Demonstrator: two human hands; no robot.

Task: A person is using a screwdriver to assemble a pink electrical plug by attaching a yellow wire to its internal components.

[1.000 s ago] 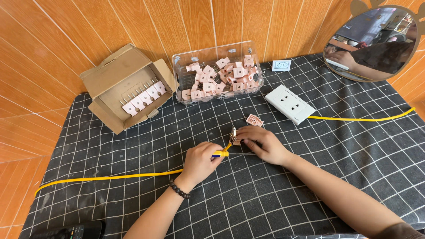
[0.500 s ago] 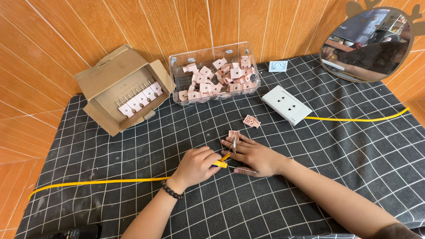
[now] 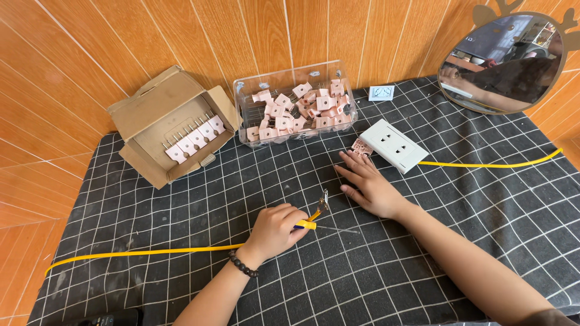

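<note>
Cardboard box (image 3: 163, 124) with a row of pink clips sits at the desk's rear left corner, with a clear plastic tray (image 3: 295, 102) of loose pink clips at the rear centre. Near the desk's centre, the left hand (image 3: 275, 229) is closed around the stripped end of the yellow cable (image 3: 145, 252), which trails toward the left edge. The right hand (image 3: 370, 184) lies open and flat, fingertips touching a pink clip (image 3: 361, 147) just beside the white socket (image 3: 393, 145), gripping nothing.
</note>
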